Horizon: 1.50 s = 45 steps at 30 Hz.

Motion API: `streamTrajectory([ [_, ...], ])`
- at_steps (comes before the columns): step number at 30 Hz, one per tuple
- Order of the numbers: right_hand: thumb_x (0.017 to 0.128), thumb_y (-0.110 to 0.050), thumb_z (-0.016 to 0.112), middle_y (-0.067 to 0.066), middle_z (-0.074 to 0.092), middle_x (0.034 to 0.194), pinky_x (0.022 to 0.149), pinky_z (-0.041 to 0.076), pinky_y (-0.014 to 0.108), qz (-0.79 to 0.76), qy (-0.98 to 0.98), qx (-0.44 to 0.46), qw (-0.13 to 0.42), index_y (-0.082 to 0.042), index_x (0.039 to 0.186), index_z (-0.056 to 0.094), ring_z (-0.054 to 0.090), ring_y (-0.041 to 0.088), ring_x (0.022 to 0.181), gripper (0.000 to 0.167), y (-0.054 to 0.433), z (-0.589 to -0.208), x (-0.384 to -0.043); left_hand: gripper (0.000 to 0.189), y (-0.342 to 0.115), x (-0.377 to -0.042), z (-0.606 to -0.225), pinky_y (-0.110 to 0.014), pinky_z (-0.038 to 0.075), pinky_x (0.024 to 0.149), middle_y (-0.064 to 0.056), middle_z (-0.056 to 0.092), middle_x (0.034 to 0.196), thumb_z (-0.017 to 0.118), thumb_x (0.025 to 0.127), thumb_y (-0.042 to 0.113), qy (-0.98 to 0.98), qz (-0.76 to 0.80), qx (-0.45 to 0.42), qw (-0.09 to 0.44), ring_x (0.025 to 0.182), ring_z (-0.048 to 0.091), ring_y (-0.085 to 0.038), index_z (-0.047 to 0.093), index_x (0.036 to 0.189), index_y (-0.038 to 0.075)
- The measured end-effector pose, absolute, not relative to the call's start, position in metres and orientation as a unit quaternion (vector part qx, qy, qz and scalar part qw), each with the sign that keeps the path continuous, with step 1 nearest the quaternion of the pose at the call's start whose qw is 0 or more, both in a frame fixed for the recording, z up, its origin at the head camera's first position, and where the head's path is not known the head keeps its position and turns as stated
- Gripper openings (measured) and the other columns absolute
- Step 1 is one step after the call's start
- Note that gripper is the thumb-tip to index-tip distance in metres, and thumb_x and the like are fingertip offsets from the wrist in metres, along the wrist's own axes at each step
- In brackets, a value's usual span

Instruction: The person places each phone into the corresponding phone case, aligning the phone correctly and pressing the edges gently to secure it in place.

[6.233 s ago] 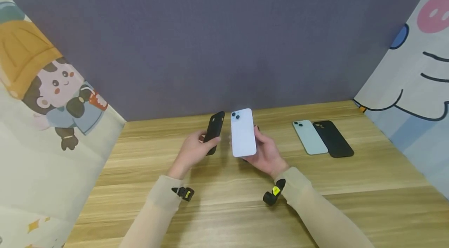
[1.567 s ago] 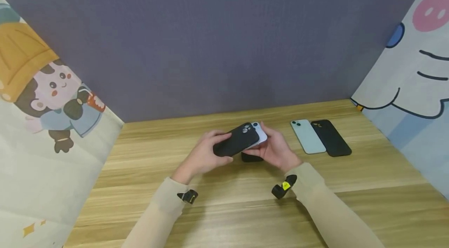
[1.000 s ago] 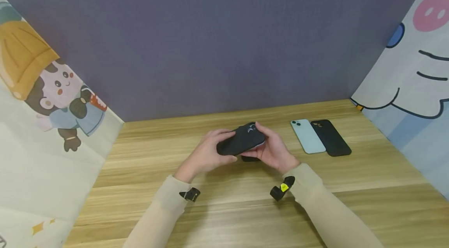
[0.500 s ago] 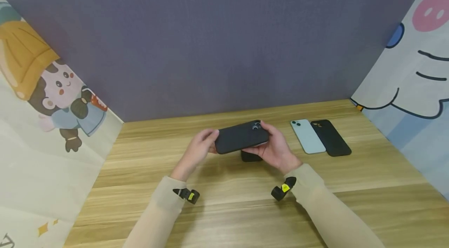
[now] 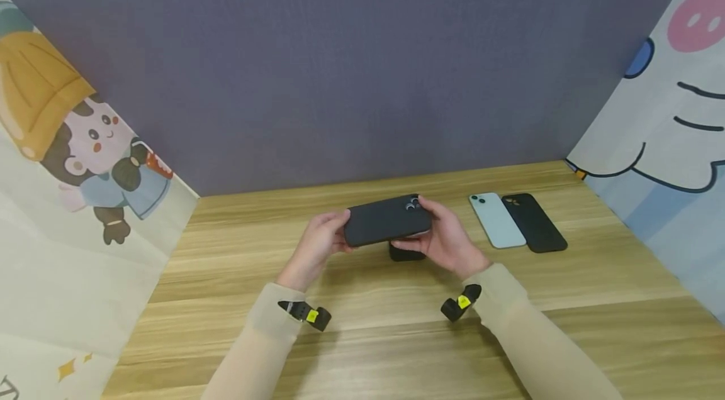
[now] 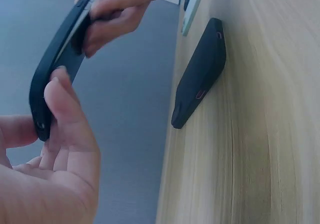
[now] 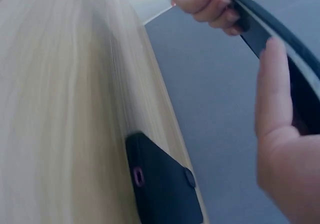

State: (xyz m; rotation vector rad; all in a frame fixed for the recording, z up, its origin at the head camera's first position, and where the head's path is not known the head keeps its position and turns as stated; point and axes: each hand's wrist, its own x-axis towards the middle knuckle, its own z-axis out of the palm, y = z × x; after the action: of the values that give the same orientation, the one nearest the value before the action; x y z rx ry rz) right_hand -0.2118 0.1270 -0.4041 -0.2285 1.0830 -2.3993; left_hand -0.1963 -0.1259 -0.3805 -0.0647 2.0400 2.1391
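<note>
Above the table, a black phone case [image 5: 385, 221] is held level in both hands, its camera cutout at the right end. Inside it sits a pale phone, whose light edge [image 7: 296, 58] shows along the case's rim in the right wrist view. My left hand [image 5: 314, 246] pinches the left end, thumb on top and fingers beneath. At the camera end my right hand [image 5: 450, 243] grips case and phone, thumb on the upper edge and fingers under the phone. Below them, another black case [image 6: 202, 71] lies on the table, partly hidden in the head view.
To the right, a pale green phone [image 5: 495, 221] lies beside a third black phone case [image 5: 535, 224] on the wooden table [image 5: 374, 337]. A grey-blue panel [image 5: 362, 73] rises behind the table, and printed cloths [image 5: 668, 155] stand at both sides.
The black case now covers the pale phone, which lay bare in my right hand at first. My left hand has shifted from the case's side to its left end, and the case has turned more level.
</note>
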Motion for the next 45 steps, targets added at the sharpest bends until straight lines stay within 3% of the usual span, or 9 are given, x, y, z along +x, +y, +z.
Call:
streamTrajectory([
  [5, 0.11, -0.039, 0.042, 0.015, 0.071, 0.102, 0.072, 0.062, 0.039, -0.849, 0.472, -0.077, 0.226, -0.004, 0.133, 0.046, 0.074, 0.031, 0.08, 0.042, 0.1279, -0.3998, -0.2145, 0.029, -0.1278, -0.1964, -0.3821, -0.028, 0.054, 0.06, -0.009, 0.066, 0.081, 0.054, 0.105, 0.019, 0.692, 0.716, -0.03, 0.086, 0.064, 0.066, -0.019, 0.062, 0.106, -0.008],
  [12, 0.106, -0.048, 0.048, 0.013, 0.072, 0.098, 0.06, 0.06, 0.032, -0.819, 0.529, -0.041, 0.219, 0.002, 0.131, 0.049, 0.074, 0.024, 0.071, 0.056, 0.1311, -0.3979, -0.2207, 0.029, -0.1261, -0.1946, -0.3806, -0.028, 0.052, 0.057, -0.008, 0.064, 0.076, 0.055, 0.105, 0.02, 0.706, 0.703, -0.022, 0.085, 0.06, 0.064, -0.018, 0.063, 0.101, -0.008],
  [20, 0.107, -0.045, 0.049, 0.013, 0.074, 0.092, 0.062, 0.061, 0.033, -0.802, 0.557, -0.052, 0.211, 0.007, 0.12, 0.058, 0.074, 0.021, 0.068, 0.055, 0.1337, -0.3972, -0.2214, 0.031, -0.1262, -0.194, -0.3786, -0.027, 0.053, 0.056, -0.008, 0.065, 0.077, 0.054, 0.105, 0.02, 0.708, 0.7, -0.025, 0.089, 0.06, 0.064, -0.017, 0.064, 0.107, -0.01],
  [34, 0.111, -0.04, 0.04, 0.011, 0.072, 0.092, 0.067, 0.062, 0.039, -0.748, 0.636, -0.075, 0.173, 0.017, 0.122, 0.056, 0.072, 0.02, 0.07, 0.06, 0.1318, -0.3954, -0.2221, 0.03, -0.1259, -0.1933, -0.3788, -0.029, 0.054, 0.059, -0.008, 0.067, 0.08, 0.054, 0.106, 0.02, 0.713, 0.695, -0.019, 0.088, 0.062, 0.065, -0.017, 0.064, 0.102, -0.009],
  [42, 0.111, -0.035, 0.04, 0.01, 0.072, 0.087, 0.062, 0.061, 0.035, -0.759, 0.627, -0.067, 0.163, 0.015, 0.114, 0.059, 0.072, 0.019, 0.066, 0.054, 0.131, -0.3945, -0.2217, 0.032, -0.125, -0.1936, -0.3792, -0.028, 0.054, 0.059, -0.009, 0.067, 0.08, 0.055, 0.105, 0.021, 0.714, 0.694, -0.017, 0.091, 0.062, 0.065, -0.017, 0.064, 0.105, -0.009],
  [45, 0.111, -0.035, 0.042, 0.009, 0.073, 0.082, 0.06, 0.06, 0.034, -0.766, 0.618, -0.06, 0.163, 0.009, 0.105, 0.066, 0.071, 0.017, 0.062, 0.051, 0.1312, -0.3945, -0.2215, 0.031, -0.1251, -0.1941, -0.3784, -0.027, 0.053, 0.058, -0.009, 0.067, 0.08, 0.055, 0.105, 0.021, 0.709, 0.699, -0.022, 0.094, 0.062, 0.065, -0.017, 0.064, 0.106, -0.009],
])
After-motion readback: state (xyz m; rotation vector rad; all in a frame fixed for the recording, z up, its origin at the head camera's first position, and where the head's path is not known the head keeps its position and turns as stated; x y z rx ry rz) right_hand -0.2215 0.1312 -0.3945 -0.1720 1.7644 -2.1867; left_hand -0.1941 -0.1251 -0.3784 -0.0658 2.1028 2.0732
